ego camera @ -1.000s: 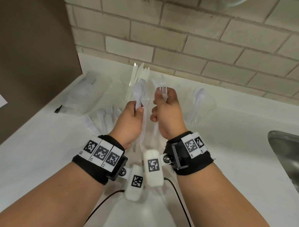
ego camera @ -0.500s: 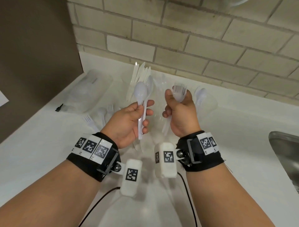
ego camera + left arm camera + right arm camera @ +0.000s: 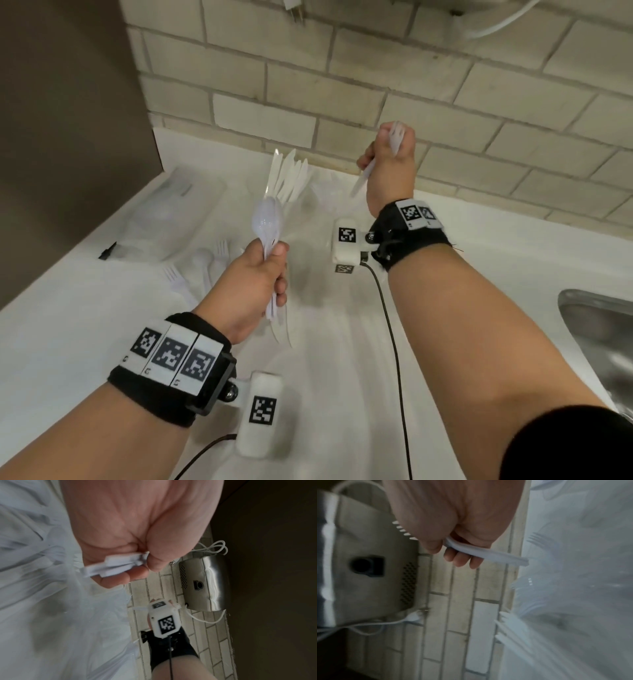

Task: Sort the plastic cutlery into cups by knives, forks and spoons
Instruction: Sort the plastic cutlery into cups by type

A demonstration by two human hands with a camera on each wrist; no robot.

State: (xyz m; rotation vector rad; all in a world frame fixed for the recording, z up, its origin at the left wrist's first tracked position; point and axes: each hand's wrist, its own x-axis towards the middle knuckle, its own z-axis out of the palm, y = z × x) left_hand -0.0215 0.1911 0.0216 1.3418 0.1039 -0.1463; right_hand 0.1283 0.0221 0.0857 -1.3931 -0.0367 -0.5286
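My left hand [image 3: 263, 274] grips a bundle of white plastic spoons [image 3: 268, 219] by the handles, bowls up, above the counter; the handle ends [image 3: 113, 566] stick out of the fist. My right hand [image 3: 388, 164] is raised near the brick wall and grips white forks [image 3: 397, 135], tines up; the handles [image 3: 489, 555] point down out of the fist. A clear cup of white knives [image 3: 289, 174] stands at the back between the hands. Loose forks and spoons [image 3: 205, 263] lie on the counter to the left. The other clear cups are hard to make out.
A clear plastic bag [image 3: 171, 212] lies at the back left beside a brown wall panel [image 3: 68, 137]. A steel sink [image 3: 599, 342] is at the right edge. A metal wall unit [image 3: 205, 584] with white cables hangs above the white counter [image 3: 68, 325].
The hands have moved apart. My right hand has risen up and to the right with the forks. The left hand still holds the spoons, lower and to the left.
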